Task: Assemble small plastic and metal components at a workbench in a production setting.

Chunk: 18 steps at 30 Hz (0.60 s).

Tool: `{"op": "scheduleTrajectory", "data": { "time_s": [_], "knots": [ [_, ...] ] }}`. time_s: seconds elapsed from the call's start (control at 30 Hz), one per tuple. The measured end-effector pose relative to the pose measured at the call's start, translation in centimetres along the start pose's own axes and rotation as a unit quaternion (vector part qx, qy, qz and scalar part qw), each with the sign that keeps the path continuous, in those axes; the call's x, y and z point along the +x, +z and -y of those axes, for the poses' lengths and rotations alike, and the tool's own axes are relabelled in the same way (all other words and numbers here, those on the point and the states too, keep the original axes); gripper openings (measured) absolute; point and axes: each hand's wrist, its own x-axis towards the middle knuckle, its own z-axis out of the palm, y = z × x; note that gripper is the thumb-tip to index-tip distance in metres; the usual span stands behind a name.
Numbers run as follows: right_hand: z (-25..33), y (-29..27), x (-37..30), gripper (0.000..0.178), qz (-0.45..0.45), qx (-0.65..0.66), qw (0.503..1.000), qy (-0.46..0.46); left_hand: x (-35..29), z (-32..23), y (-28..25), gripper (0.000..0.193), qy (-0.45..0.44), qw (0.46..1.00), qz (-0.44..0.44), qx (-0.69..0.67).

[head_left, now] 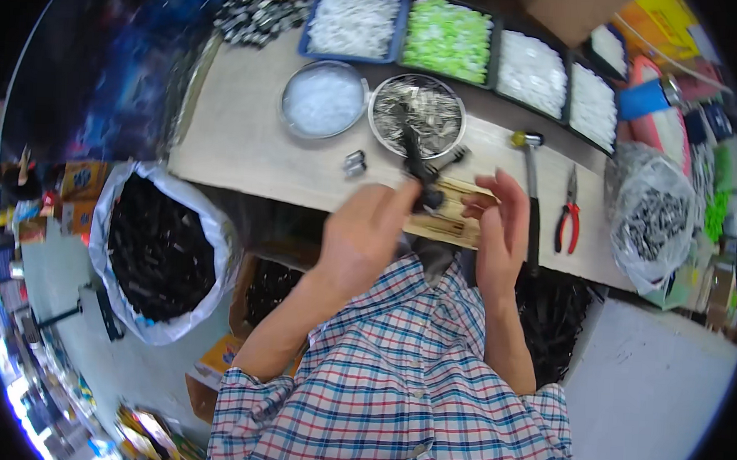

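My left hand is raised over the table's near edge and grips a long black plastic part that points up toward the bowls. My right hand hovers just to its right, fingers apart and curled, close to the lower end of the black part; whether it touches it I cannot tell. Beneath both hands lies a small wooden block. Behind them stands a round metal bowl of small metal pieces.
A bowl of white bits, trays of white and green parts, a hammer and red pliers lie on the table. A bag of metal parts is at right, a white sack of black parts at left.
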Motion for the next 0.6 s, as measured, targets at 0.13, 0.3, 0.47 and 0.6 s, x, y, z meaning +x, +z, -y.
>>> {"op": "scheduleTrajectory", "data": {
  "time_s": [0.13, 0.3, 0.47, 0.6],
  "knots": [
    [0.7, -2.4, 2.6, 0.040, 0.003, 0.193, 0.966, 0.175, 1.1, -1.8, 4.4, 0.048, 0.095, 0.992, 0.076, -0.028],
    [-2.5, -5.2, 3.8, 0.027, -0.074, 0.026, 0.988, 0.134, 3.9, -2.4, 7.6, 0.052, 0.098, 0.988, 0.116, 0.009],
    [-1.2, -6.4, 3.9, 0.026, -0.103, -0.034, 0.979, 0.170, 3.2, -1.9, 7.2, 0.052, 0.085, 0.992, 0.080, 0.037],
    [-2.8, -6.9, 2.4, 0.019, -0.047, 0.009, 0.991, 0.122, 0.0, -1.2, 7.7, 0.054, 0.152, 0.982, 0.107, 0.034]
  ]
}}
